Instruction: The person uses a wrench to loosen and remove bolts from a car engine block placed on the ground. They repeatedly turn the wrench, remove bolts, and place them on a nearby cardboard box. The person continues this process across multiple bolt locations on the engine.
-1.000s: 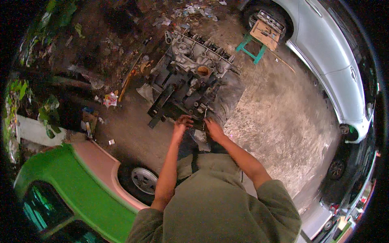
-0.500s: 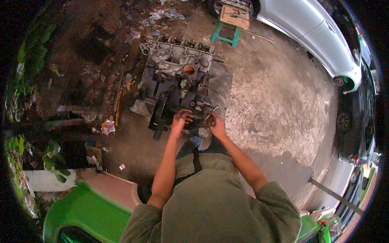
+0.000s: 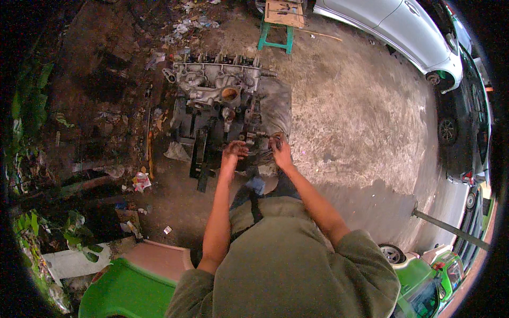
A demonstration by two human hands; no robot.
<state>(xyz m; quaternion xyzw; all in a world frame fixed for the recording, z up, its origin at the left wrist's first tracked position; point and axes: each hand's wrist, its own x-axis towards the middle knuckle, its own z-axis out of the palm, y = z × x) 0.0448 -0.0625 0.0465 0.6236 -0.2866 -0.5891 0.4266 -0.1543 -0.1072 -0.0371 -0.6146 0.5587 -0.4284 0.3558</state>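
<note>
My left hand (image 3: 234,150) is over the near edge of the work surface, its fingers loosely bent and apart, with nothing visible in them. Just beside its fingertips lies a small metal part (image 3: 250,139). My right hand (image 3: 279,143) is closed, thumb and fingers pinched together at the right side of the small parts. What it grips is too small and dark to make out. Beyond both hands, a grey metal engine cylinder head (image 3: 217,74) lies with a round brownish port (image 3: 229,94) facing me. A smaller metal fitting (image 3: 228,115) stands in front of it.
Long dark metal rails (image 3: 199,153) lie left of my left hand. A dark cloth (image 3: 275,103) covers the right side of the work surface. Farther off are a green stool (image 3: 275,40) with a wooden board, a silver car (image 3: 392,26) and littered ground. A green panel (image 3: 130,289) lies behind my left.
The view has shifted, so the engine part and stool appear farther left and higher. The thin shiny tool that showed at my right hand is no longer visible. My left hand stays near the parts.
</note>
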